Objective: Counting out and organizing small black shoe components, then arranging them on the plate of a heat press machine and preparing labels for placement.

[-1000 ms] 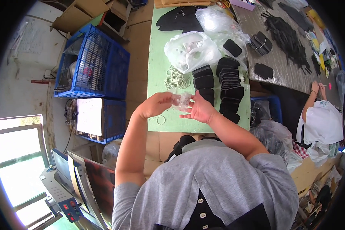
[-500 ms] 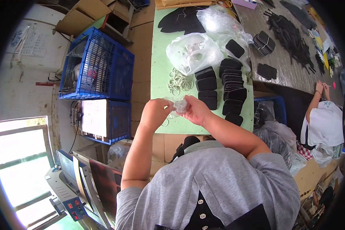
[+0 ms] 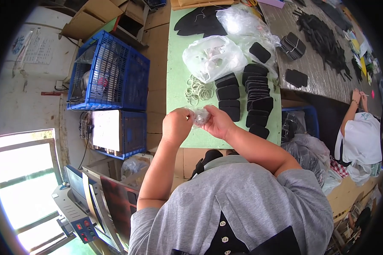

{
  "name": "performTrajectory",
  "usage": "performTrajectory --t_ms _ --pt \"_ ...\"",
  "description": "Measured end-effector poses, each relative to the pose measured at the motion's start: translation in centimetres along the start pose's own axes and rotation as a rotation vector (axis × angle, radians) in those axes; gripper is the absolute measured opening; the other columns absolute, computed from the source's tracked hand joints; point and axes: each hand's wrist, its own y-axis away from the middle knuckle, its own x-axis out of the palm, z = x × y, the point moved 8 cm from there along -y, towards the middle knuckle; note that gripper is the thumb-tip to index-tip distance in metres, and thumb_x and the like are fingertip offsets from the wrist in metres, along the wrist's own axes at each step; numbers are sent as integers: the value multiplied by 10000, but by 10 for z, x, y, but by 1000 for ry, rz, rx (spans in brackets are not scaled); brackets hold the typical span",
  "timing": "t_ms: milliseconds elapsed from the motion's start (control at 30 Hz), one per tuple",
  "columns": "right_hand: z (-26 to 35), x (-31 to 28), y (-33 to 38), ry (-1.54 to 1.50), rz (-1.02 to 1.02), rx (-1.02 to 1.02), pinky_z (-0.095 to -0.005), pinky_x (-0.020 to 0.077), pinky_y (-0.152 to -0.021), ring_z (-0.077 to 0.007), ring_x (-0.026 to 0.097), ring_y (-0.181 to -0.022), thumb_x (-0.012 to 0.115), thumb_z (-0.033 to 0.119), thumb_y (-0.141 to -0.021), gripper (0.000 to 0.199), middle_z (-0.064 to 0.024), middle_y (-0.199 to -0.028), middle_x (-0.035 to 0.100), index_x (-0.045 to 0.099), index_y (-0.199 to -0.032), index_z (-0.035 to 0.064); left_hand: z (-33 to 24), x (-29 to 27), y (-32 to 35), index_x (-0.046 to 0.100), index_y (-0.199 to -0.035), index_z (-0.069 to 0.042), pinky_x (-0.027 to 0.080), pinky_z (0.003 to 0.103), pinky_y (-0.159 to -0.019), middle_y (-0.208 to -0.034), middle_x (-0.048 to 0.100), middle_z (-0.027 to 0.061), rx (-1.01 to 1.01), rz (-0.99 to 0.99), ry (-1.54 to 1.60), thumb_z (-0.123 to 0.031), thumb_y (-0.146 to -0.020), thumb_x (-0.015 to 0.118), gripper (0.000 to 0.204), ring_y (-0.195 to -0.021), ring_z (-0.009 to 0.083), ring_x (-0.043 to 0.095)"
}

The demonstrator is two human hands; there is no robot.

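My left hand (image 3: 177, 125) and my right hand (image 3: 217, 122) meet over the near edge of the green table (image 3: 177, 76), both gripping a small clear plastic bag (image 3: 200, 115) between them. What the bag holds is too small to tell. Just beyond it lies a loose pile of pale rings (image 3: 198, 90). To the right stand rows of stacked black flat pieces (image 3: 247, 91).
A white plastic bag (image 3: 212, 57) and clear bags (image 3: 242, 23) lie farther back with a big black sheet (image 3: 198, 21). Blue crates (image 3: 110, 72) stand left of the table. Another person in white (image 3: 361, 131) sits at the dark table (image 3: 319, 55) on the right.
Both hands have drawn closer together and toward my body, closing on the small clear bag. The rest of the table is as before.
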Motion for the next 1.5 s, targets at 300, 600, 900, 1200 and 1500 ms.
performTrajectory --t_ms 300,600,900,1200,1500 --pt "-3 -2 -2 -112 12 -47 -445 510 -896 -262 610 -993 414 106 -996 133 -122 -1053 583 489 -1074 28 6 11 3 739 -909 -57 524 387 -675 -787 688 155 -108 -19 -2 -203 -799 692 189 -719 321 670" --pt "-13 -14 -6 -118 62 -43 -420 489 -899 -247 602 -944 446 139 -990 134 -119 -1045 591 517 -1051 44 10 22 17 726 -951 -79 529 416 -733 -874 700 159 -232 58 100 -195 -816 650 194 -818 344 671" --pt "-35 -27 0 -42 14 44 -402 479 -919 -235 593 -1021 459 252 -1021 206 -98 -1108 588 499 -1114 73 31 49 23 741 -1013 -109 536 411 -736 -876 705 166 -263 130 95 -216 -812 626 255 -809 355 673" --pt "-25 -36 0 93 27 -68 -451 502 -937 -258 605 -1058 501 241 -1018 270 -119 -1192 569 430 -1207 62 65 63 16 710 -1029 23 513 309 -660 -816 711 170 -292 111 542 -96 -784 667 275 -703 195 669" --pt "-21 -43 -7 136 -43 -100 -483 491 -995 -297 589 -1124 465 148 -1023 271 -158 -1265 526 388 -1258 39 57 51 12 706 -968 -8 534 363 -667 -781 685 181 -188 -78 201 -126 -786 675 219 -702 305 669"
